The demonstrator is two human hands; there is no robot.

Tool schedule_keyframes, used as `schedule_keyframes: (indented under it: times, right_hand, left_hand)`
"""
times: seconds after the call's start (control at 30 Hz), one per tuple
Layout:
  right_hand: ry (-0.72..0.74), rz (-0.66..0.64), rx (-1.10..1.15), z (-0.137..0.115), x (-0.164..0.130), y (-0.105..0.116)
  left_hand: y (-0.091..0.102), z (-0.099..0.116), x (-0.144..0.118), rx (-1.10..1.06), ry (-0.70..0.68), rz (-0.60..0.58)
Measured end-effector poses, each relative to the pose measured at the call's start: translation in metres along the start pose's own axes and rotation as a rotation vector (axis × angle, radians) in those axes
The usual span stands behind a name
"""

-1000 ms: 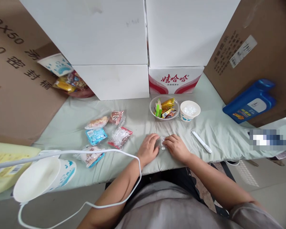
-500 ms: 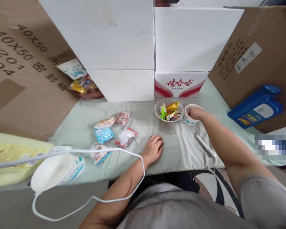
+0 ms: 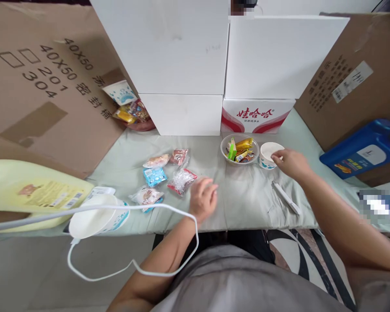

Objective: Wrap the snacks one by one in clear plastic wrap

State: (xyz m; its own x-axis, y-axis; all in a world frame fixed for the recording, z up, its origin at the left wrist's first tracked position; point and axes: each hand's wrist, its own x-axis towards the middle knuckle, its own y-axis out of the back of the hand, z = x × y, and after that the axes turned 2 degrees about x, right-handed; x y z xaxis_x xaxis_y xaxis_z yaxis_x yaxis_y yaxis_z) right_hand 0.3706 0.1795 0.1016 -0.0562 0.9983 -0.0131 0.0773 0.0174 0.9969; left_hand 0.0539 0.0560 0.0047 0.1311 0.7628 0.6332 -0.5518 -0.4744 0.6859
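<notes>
My right hand (image 3: pixel 292 164) is at the right rim of a small white-and-blue paper cup (image 3: pixel 265 163), its fingertips pinched together over the edge. Whatever is between those fingertips, if anything, is too small to make out. Beside the cup, a clear plastic bowl (image 3: pixel 225 157) holds several wrapped snacks (image 3: pixel 243 144). My left hand (image 3: pixel 204 200), slightly blurred, is raised over the cloth with loosely bent fingers apart and nothing in them. Just left of it lies a clear packet with red ends (image 3: pixel 182 181). Close by are a blue packet (image 3: pixel 154 176) and several other wrapped snacks (image 3: pixel 156 160).
A white cable (image 3: pixel 169 208) loops in front of a large paper tub (image 3: pixel 117 216) and a yellow jug (image 3: pixel 35 195). White boxes (image 3: pixel 182 115) stand behind. A white knife-like tool (image 3: pixel 287 199) lies near my right forearm; a blue bottle (image 3: pixel 360 149) leans at right.
My right hand has come up out of the paper cup to its rim. My left hand has lifted off the cloth and moved closer to the packets. The view has shifted left.
</notes>
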Motion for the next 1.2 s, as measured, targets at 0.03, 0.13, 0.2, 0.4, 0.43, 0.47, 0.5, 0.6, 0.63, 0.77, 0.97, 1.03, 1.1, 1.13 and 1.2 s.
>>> schedule_keyframes:
  times: [0.03,0.13,0.2,0.4,0.43,0.47,0.5,0.6,0.63,0.77,0.97,1.03,1.1,1.13,1.2]
  right_hand:
    - [-0.004,-0.018,0.037,0.007,-0.018,-0.006]
    - [-0.022,-0.123,0.043,0.027,-0.063,-0.035]
    - [-0.063,-0.137,0.0,0.035,-0.083,-0.056]
    - [-0.051,-0.002,0.088,0.013,-0.092,-0.083]
    - [-0.001,0.031,0.14,0.003,-0.091,-0.083]
    - [0.064,0.066,0.2,-0.009,-0.091,-0.082]
    - [0.141,0.101,0.259,-0.022,-0.092,-0.08]
    - [0.418,0.136,0.352,-0.062,-0.099,-0.075]
    - [0.497,0.115,0.342,-0.073,-0.101,-0.073]
    - [0.547,0.005,0.254,-0.082,-0.103,-0.068]
    - [0.15,-0.008,0.029,-0.016,-0.092,-0.068]
    - [0.118,0.091,0.06,-0.009,-0.093,-0.07]
    - [0.194,0.189,0.257,-0.021,-0.098,-0.071]
    - [0.259,0.203,0.385,-0.032,-0.101,-0.073]
    - [0.385,0.15,0.593,-0.063,-0.105,-0.078]
  left_hand:
    - [0.011,-0.007,-0.002,0.088,0.065,0.059]
    - [0.035,-0.034,-0.004,0.333,0.352,0.053]
    - [0.042,-0.049,-0.004,0.356,0.4,-0.049]
    - [0.014,-0.026,0.001,0.136,0.154,-0.119]
    - [0.006,-0.016,0.0,0.069,0.092,-0.14]
    - [-0.003,-0.006,-0.001,-0.01,0.02,-0.172]
    - [-0.011,0.002,-0.003,-0.092,-0.052,-0.202]
    - [-0.028,0.015,-0.009,-0.274,-0.126,-0.223]
    - [-0.031,0.015,-0.011,-0.303,-0.096,-0.205]
    - [-0.031,0.009,-0.017,-0.344,0.033,-0.18]
    - [-0.027,0.005,-0.014,-0.347,0.092,-0.154]
    - [-0.028,0.004,-0.011,-0.363,0.09,-0.126]
    - [-0.028,0.004,-0.009,-0.398,0.081,-0.1]
    - [-0.028,0.004,-0.008,-0.418,0.088,-0.09]
    - [-0.025,0.005,-0.007,-0.462,0.125,-0.073]
